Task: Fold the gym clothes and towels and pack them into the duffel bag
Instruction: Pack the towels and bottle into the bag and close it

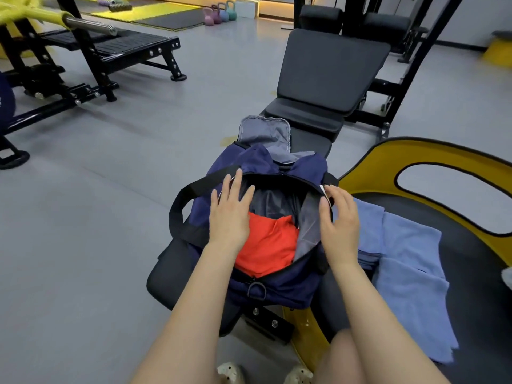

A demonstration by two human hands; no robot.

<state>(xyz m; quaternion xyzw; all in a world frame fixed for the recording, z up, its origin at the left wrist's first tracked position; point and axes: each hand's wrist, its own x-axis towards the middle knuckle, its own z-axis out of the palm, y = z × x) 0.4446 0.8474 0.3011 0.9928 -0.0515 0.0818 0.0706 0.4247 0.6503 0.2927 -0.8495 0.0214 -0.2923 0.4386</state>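
Observation:
A navy duffel bag (279, 286) lies unzipped on a black padded bench (169, 261), its end flap showing grey lining. Inside the main opening a folded orange-red garment (266, 245) fills the near half. My left hand (230, 209) lies flat with straight fingers on the bag's left rim, beside the black strap (182, 200). My right hand (339, 217) touches the right rim, fingers lightly bent over the edge and grey lining. A blue towel (410, 273) lies spread out to the right of the bag on a black and yellow seat.
The bench's upright black backrest (332, 70) stands behind the bag. The yellow-rimmed black seat (415, 153) curves round the right side. A black weight machine (91, 56) stands at the far left, kettlebells (219, 13) at the back. Grey floor lies to the left.

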